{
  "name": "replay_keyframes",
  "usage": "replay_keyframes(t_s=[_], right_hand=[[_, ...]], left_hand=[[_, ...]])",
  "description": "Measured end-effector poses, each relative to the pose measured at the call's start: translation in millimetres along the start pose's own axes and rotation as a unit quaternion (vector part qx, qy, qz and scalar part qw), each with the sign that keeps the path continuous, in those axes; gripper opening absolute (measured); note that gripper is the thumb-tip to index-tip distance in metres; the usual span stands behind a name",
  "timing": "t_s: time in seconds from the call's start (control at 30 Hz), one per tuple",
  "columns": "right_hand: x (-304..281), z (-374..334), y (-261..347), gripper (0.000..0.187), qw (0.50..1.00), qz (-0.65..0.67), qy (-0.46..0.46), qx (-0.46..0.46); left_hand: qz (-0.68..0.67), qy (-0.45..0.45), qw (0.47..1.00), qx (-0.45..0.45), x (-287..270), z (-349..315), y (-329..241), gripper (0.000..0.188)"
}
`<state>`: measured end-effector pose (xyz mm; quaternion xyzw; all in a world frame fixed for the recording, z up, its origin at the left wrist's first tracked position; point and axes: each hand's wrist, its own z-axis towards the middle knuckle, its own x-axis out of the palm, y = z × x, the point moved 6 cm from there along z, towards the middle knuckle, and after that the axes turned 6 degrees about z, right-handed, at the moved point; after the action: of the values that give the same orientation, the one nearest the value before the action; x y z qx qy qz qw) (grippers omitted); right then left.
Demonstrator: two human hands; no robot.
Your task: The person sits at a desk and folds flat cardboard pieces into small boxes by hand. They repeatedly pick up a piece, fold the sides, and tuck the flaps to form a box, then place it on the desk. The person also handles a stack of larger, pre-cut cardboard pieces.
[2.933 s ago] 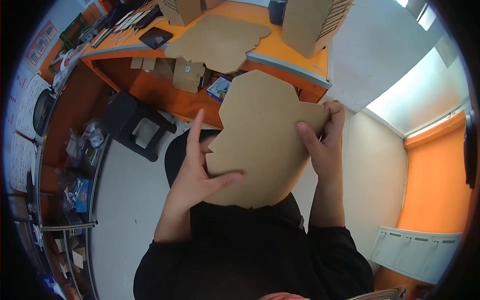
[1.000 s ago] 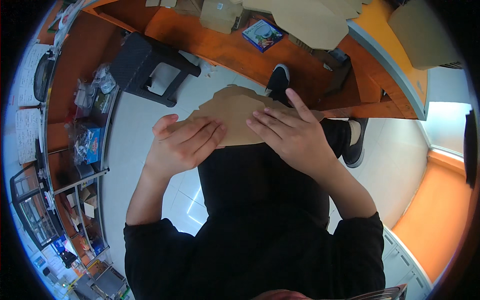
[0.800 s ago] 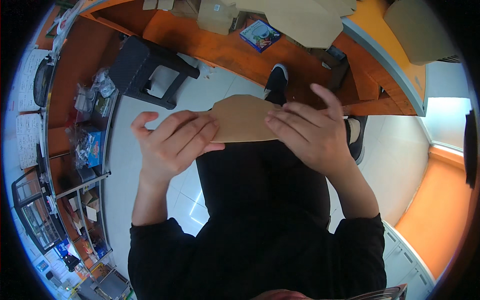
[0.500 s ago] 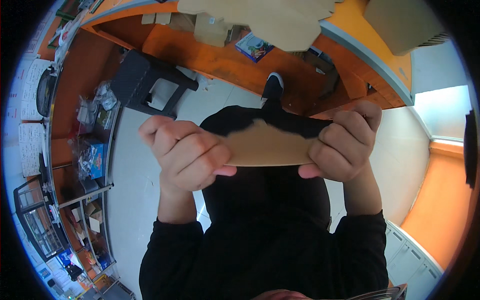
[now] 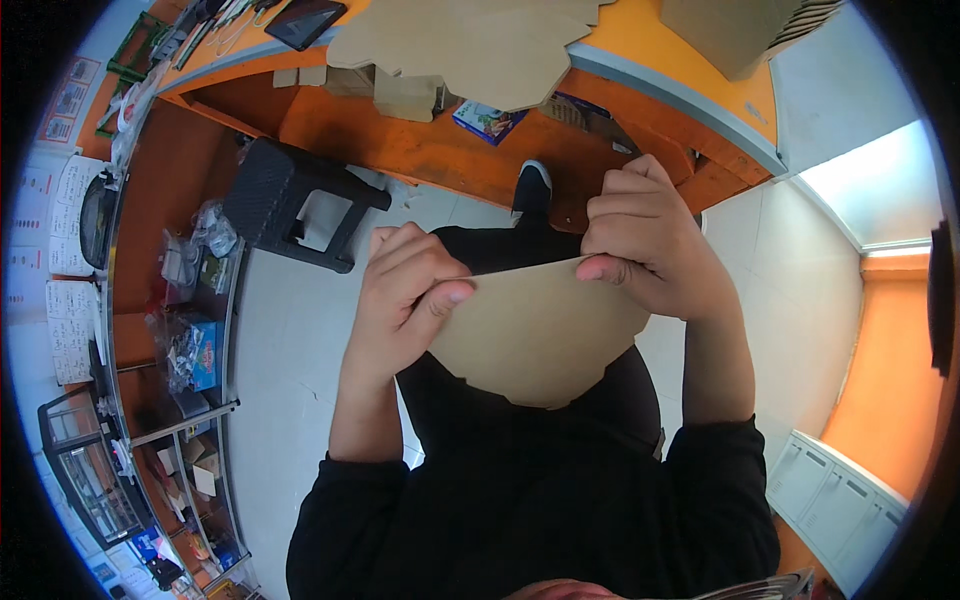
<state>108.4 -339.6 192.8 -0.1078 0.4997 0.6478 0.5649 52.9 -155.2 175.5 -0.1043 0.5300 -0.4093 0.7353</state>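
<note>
Between my two hands is a piece of brown cardboard [image 5: 540, 335], held above my lap with its nearer edge notched and roughly curved. My left hand [image 5: 405, 290] pinches its upper left part, thumb lying on the face toward me. At the upper right, my right hand [image 5: 645, 235] grips the same straight far edge between thumb and bent fingers. The fingers behind the cardboard are partly hidden.
A large flat cardboard sheet [image 5: 470, 45] overhangs the orange desk [image 5: 640, 45] ahead. A black stool [image 5: 265, 195] stands at the left, beside a shelf unit [image 5: 180, 430] with bags and boxes. A cardboard box [image 5: 725, 30] sits on the desk's right part.
The cardboard has turned so that its broad face shows and hangs toward me below the gripped edge. My left hand moved right and my thumbs came up; the view shifted slightly.
</note>
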Motion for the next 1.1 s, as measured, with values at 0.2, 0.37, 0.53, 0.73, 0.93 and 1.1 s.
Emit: replay_keyframes(t_s=[0.2, 0.37, 0.53, 0.73, 0.93, 1.1], right_hand=[[-49, -15, 1, 0.047, 0.968, -0.019, -0.247, 0.041], [-42, -35, -6, 0.037, 0.968, 0.125, -0.211, 0.048], [48, -37, 19, 0.017, 0.993, 0.084, -0.065, -0.06], [100, -38, 22, 0.019, 0.966, 0.243, -0.087, -0.031], [120, -39, 17, 0.024, 0.996, 0.071, 0.007, -0.043], [134, -46, 20, 0.028, 0.998, 0.047, 0.03, 0.007]], left_hand=[[0.141, -0.083, 0.979, 0.121, -16, -9, -22, 0.014], [0.318, -0.246, 0.895, 0.194, -32, -33, -28, 0.014], [0.344, -0.104, 0.922, 0.142, -21, -46, 9, 0.027], [0.239, -0.054, 0.963, 0.108, 10, -86, 39, 0.027], [0.263, -0.026, 0.96, 0.09, 13, -117, 53, 0.031], [0.413, 0.021, 0.91, 0.023, 13, -116, 46, 0.041]])
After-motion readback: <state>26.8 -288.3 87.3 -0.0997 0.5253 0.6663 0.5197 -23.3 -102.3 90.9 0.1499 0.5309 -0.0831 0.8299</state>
